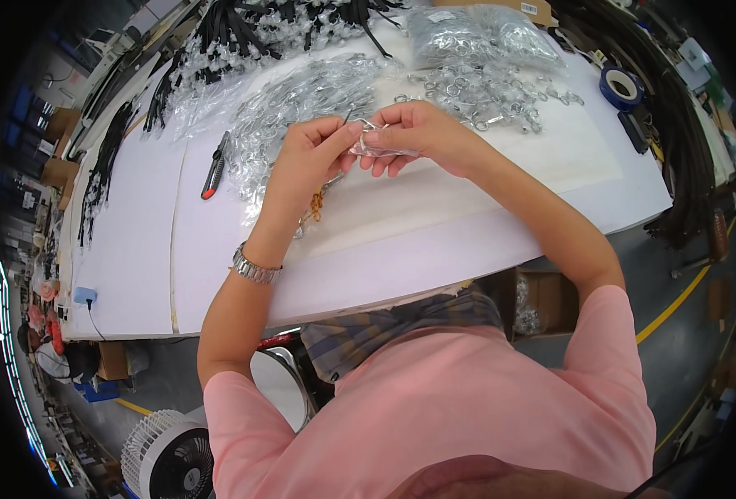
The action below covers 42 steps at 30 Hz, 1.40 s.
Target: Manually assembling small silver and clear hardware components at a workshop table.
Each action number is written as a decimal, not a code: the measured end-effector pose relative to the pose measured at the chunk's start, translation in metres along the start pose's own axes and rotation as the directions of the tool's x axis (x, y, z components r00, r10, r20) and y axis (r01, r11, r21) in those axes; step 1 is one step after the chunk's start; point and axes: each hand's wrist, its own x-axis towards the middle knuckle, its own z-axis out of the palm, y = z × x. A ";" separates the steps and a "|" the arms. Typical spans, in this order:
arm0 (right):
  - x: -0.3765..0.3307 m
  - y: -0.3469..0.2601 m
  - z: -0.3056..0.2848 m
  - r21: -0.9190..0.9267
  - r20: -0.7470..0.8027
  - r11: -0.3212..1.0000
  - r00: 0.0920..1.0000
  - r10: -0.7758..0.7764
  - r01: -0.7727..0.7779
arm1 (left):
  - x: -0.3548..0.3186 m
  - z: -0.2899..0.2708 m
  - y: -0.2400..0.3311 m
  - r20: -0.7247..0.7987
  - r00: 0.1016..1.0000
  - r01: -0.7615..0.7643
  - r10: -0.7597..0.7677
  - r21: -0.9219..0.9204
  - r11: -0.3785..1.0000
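Observation:
Over the middle of the white table, my two hands meet at a small clear plastic bag (pixel 391 152) with a metal piece at its top. My left hand (pixel 322 143) pinches the left side between thumb and fingers. On the other side my right hand (pixel 409 137) grips the bag, thumb on top. The metal piece looks like a hook or ring, partly hidden by the fingers. Just left of my hands lies a pile of clear bags (pixel 272 112) with metal parts. Loose metal hooks (pixel 476 100) lie beyond my right hand. A small gold-coloured chain (pixel 316 205) rests beside my left wrist.
A utility knife (pixel 215 166) lies left of the pile. Black straps (pixel 235 29) in plastic cover the far left. Large filled bags (pixel 459 37) sit at the back. At the right are a blue tape roll (pixel 621 88) and hanging black strips (pixel 675 125). A fan (pixel 168 457) stands below left.

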 end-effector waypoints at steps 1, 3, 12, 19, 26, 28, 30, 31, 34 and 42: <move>0.001 -0.001 0.001 -0.019 -0.008 1.000 1.000 -0.021 0.021 | 0.001 -0.001 -0.003 0.000 1.000 0.028 -0.028 -0.111 0.993; 0.002 0.003 -0.004 -0.060 -0.006 0.998 1.000 -0.023 0.023 | 0.000 -0.001 -0.003 0.004 0.998 0.056 -0.057 -0.223 0.973; 0.002 0.008 0.000 -0.078 0.079 0.997 0.997 -0.002 0.008 | -0.011 0.001 -0.002 -0.017 0.997 -0.068 0.071 0.157 0.985; 0.001 0.011 0.004 -0.059 0.028 0.996 0.998 0.064 -0.062 | -0.012 0.008 -0.008 -0.054 0.916 -0.328 0.396 0.466 0.822; 0.003 0.007 -0.006 -0.108 0.101 0.993 0.993 0.054 -0.043 | -0.015 0.006 0.006 -0.169 0.985 -0.013 0.041 0.166 0.986; 0.002 0.006 -0.004 -0.071 -0.040 0.997 0.999 -0.015 0.012 | -0.013 0.003 0.001 -0.199 0.980 -0.015 0.026 0.057 0.998; 0.002 0.004 0.000 0.099 -0.158 0.993 0.986 -0.054 0.070 | -0.014 0.004 0.000 -0.232 0.973 -0.017 0.004 -0.053 0.998; 0.003 0.004 0.002 0.258 -0.278 0.955 0.958 -0.072 0.147 | -0.014 0.006 0.000 -0.221 0.975 -0.036 0.030 -0.024 0.999; 0.007 0.014 0.005 0.269 -0.353 0.943 0.931 -0.091 0.194 | -0.016 0.027 0.009 -0.191 0.979 -0.075 0.074 0.001 0.997; 0.009 0.017 0.023 0.379 -0.265 0.905 0.960 -0.093 0.192 | -0.015 0.021 -0.006 -0.123 0.992 -0.064 0.038 -0.212 0.975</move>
